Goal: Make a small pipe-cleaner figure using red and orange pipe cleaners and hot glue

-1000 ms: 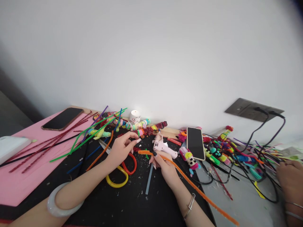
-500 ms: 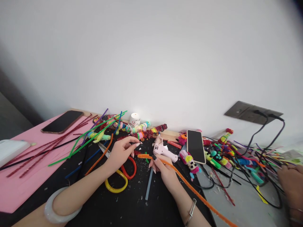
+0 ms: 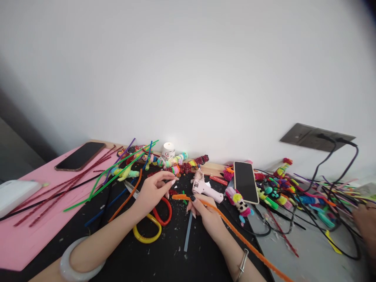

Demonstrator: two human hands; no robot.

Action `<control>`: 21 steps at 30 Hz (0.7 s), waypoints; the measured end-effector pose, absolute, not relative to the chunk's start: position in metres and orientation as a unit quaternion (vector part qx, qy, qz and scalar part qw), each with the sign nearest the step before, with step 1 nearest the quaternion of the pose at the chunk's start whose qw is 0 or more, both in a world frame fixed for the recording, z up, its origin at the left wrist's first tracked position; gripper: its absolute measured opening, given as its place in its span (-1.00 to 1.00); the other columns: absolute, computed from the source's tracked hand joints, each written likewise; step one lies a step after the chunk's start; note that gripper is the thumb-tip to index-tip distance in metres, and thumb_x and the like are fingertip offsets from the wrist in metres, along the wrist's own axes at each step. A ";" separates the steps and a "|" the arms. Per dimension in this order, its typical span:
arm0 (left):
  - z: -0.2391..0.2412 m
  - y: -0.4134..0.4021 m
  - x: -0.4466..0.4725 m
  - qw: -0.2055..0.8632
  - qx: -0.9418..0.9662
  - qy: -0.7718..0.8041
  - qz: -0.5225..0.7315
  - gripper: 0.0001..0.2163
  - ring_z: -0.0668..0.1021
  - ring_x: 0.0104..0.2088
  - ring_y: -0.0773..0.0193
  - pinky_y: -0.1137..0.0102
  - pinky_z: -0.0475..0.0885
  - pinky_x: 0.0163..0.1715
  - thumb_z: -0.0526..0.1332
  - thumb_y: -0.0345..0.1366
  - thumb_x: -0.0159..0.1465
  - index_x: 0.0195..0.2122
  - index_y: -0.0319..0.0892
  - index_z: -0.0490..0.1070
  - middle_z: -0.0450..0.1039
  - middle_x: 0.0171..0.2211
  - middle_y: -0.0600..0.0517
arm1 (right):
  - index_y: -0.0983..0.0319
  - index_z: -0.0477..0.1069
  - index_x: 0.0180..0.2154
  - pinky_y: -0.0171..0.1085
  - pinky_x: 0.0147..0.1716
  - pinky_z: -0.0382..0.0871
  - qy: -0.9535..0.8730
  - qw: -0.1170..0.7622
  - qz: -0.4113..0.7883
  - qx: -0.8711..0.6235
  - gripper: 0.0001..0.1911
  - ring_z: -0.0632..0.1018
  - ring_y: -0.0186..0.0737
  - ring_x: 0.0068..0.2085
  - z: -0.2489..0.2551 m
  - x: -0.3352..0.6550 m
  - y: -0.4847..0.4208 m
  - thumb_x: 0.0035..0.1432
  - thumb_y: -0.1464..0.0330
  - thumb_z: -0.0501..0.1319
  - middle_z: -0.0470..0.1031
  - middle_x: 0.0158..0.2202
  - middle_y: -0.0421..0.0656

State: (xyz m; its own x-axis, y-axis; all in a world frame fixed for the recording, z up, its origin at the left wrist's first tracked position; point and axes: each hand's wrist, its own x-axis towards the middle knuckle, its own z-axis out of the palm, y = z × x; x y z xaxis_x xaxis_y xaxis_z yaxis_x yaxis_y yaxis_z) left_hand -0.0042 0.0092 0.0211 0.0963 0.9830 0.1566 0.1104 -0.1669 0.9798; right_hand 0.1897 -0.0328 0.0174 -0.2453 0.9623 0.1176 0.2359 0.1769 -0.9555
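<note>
My right hand (image 3: 206, 213) pinches an orange pipe cleaner (image 3: 243, 239) between thumb and fingers. Its short folded end points left, while the long tail runs over my forearm to the bottom edge. Close by on the left, my left hand (image 3: 155, 192) has thumb and fingertips drawn together; anything between them is too small to make out. Scissors with red and yellow handles (image 3: 147, 234) lie under my left wrist. Just beyond my right hand lies a pale pink glue gun (image 3: 205, 190), and a translucent glue stick (image 3: 188, 231) rests below the fingers.
Pipe-cleaner figures (image 3: 176, 159) and a white paper cup (image 3: 168, 150) line the wall. A phone (image 3: 246, 182) and a heap of colourful pipe cleaners (image 3: 282, 188) lie right, near cables (image 3: 348, 168). Another person's hand (image 3: 366, 221) is at the right edge. Pink board (image 3: 26, 243) lies left.
The view has shifted slightly, so everything appears a little further right. Both hands keep nearly the same pose, and the orange pipe cleaner stays in my right hand.
</note>
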 end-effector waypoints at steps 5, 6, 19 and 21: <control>0.022 0.010 -0.005 0.448 0.586 0.472 0.482 -0.84 0.44 -0.66 0.37 0.48 0.35 -0.62 0.26 -0.25 0.15 -0.27 -0.19 0.46 0.46 -0.57 0.10 | 0.23 0.38 -0.58 -0.33 -0.52 0.12 -0.653 0.402 0.446 -0.462 -0.57 0.29 -0.32 -0.56 0.021 0.188 -0.034 0.25 0.21 0.00 0.20 -0.67 -0.28; 0.022 0.011 -0.005 0.451 0.582 0.474 0.483 -0.84 0.44 -0.66 0.36 0.48 0.35 -0.62 0.26 -0.24 0.15 -0.27 -0.19 0.46 0.41 -0.63 0.13 | 0.23 0.38 -0.58 -0.33 -0.52 0.11 -0.652 0.401 0.446 -0.465 -0.58 0.29 -0.32 -0.56 0.021 0.188 -0.034 0.24 0.21 0.00 0.20 -0.67 -0.28; 0.021 0.015 -0.004 0.478 0.555 0.469 0.493 -0.83 0.39 -0.67 0.39 0.49 0.29 -0.60 0.29 -0.23 0.11 -0.35 -0.22 0.47 0.36 -0.68 0.16 | 0.25 0.40 -0.56 -0.33 -0.52 0.10 -0.653 0.398 0.455 -0.456 -0.55 0.29 -0.33 -0.57 0.018 0.189 -0.032 0.25 0.17 0.00 0.20 -0.67 -0.28; 0.020 0.015 -0.004 0.481 0.553 0.468 0.494 -0.83 0.39 -0.67 0.40 0.49 0.29 -0.61 0.29 -0.23 0.11 -0.35 -0.22 0.48 0.40 -0.63 0.13 | 0.25 0.40 -0.56 -0.33 -0.52 0.10 -0.652 0.399 0.454 -0.457 -0.56 0.29 -0.33 -0.56 0.018 0.189 -0.033 0.25 0.18 0.00 0.20 -0.66 -0.28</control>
State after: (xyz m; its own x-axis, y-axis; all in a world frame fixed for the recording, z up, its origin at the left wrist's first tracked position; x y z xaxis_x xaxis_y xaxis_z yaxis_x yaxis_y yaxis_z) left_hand -0.0045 0.0151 0.0199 0.0731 0.9927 0.0962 0.0422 -0.0995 0.9941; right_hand 0.1893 -0.0328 0.0184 -0.2633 0.9590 0.1051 0.2345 0.1693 -0.9573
